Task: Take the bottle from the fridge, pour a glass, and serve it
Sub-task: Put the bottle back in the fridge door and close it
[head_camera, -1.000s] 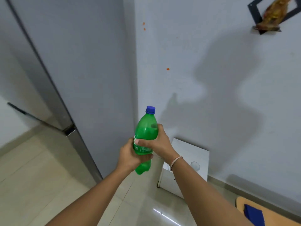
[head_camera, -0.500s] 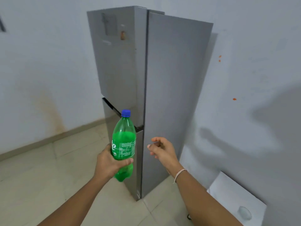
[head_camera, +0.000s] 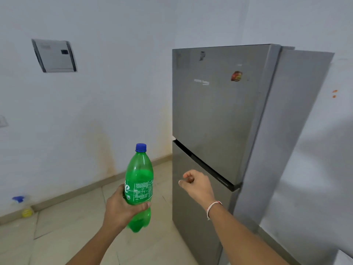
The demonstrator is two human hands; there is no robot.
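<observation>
A green plastic bottle (head_camera: 139,180) with a blue cap stands upright in my left hand (head_camera: 122,209), which grips its lower half. The bottle is partly filled. My right hand (head_camera: 196,183) hovers in front of the fridge's lower door, fingers loosely curled, holding nothing. The grey two-door fridge (head_camera: 219,115) stands to the right with both doors closed. No glass is in view.
A grey wall panel (head_camera: 54,55) hangs at the upper left. A blue spray bottle (head_camera: 18,199) and a yellow ball (head_camera: 27,213) lie on the tiled floor by the left wall. A white box corner (head_camera: 344,257) shows at the bottom right.
My view has swung left from the white box to the fridge front. My right hand let go of the bottle and now sits by the lower fridge door; my left hand alone holds it.
</observation>
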